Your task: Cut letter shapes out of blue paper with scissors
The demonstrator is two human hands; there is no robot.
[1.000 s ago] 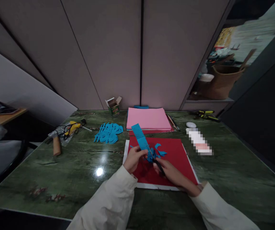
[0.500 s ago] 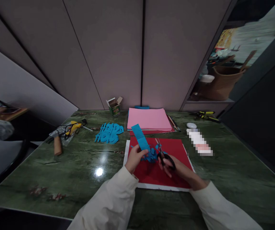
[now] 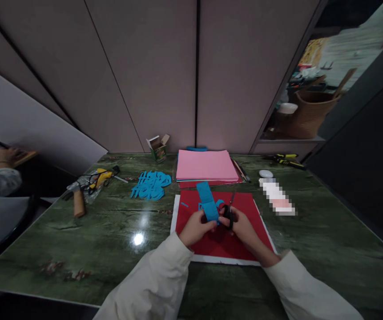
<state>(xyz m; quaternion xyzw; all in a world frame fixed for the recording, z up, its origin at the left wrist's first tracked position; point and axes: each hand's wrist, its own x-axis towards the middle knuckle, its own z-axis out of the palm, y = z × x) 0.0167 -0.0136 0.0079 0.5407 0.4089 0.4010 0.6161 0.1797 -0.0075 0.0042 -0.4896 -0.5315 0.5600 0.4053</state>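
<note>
My left hand (image 3: 197, 227) pinches the lower end of a blue paper strip (image 3: 207, 200), which slants up and away with a crease across it. Close beside it, my right hand (image 3: 239, 224) is wrapped around black-handled scissors (image 3: 230, 212), their blades pointing up and away from me. The right fingertips are very near the strip's lower end; whether they touch it I cannot tell. Under both hands lies a red sheet (image 3: 241, 246) on a larger white one. Small blue paper scraps (image 3: 220, 204) rest on the red, partly hidden by the strip and hands.
Cut-out blue paper letters (image 3: 151, 184) lie to the left. Behind is a stack of pink paper (image 3: 204, 165), with a small open box (image 3: 158, 149) nearby. A yellow glue gun (image 3: 102, 177) is far left, pliers (image 3: 288, 161) far right. Another person's hand (image 3: 4, 155) shows at the left edge.
The blue strip has come down and right with my left hand. My right hand has turned the scissors more upright, and both hands are closer together.
</note>
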